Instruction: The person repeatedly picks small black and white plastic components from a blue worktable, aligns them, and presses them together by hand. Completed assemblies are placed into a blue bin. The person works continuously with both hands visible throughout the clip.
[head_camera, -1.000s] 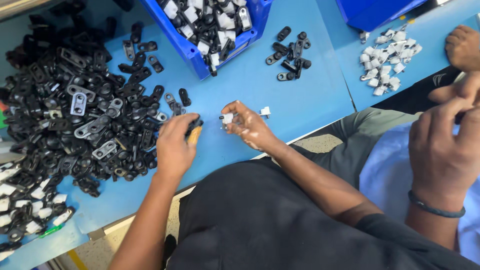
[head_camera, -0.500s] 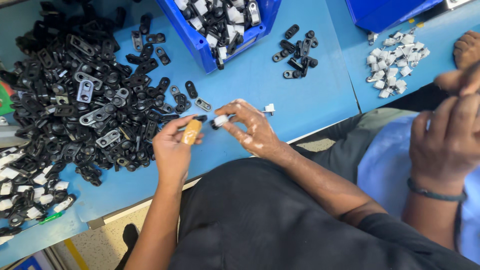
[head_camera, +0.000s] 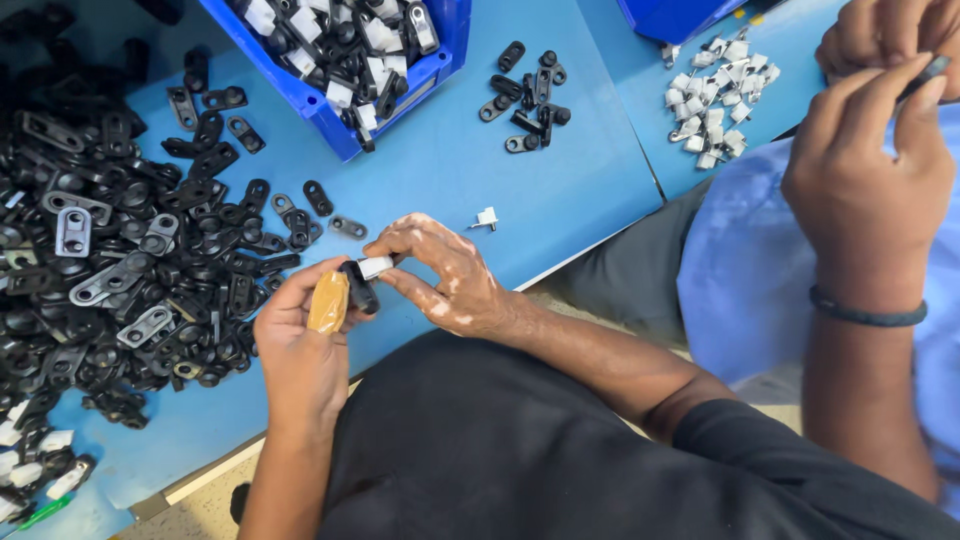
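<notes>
Over the blue tabletop (head_camera: 560, 200), the person's left hand (head_camera: 300, 345) pinches a small black plastic clip (head_camera: 358, 287) between thumb and forefinger, the thumb wrapped in tan tape. The right hand (head_camera: 445, 275) has its fingers (head_camera: 400, 250) closed narrowly on a small white plastic insert (head_camera: 376, 266) that touches the top of the black clip. Both pieces sit just in front of the large heap of black plastic clips (head_camera: 120, 260), nearer the person's body. The main risk, as I judge it, is that the white insert meets the clip askew and pops out of the pinch; it could fall off the tabletop edge close by or vanish into the heap. A spare white insert (head_camera: 487, 217) lies just beyond the right hand, and a sweep of the wrist could knock it. A co-worker's hands (head_camera: 870, 170) work well apart from the heap.
</notes>
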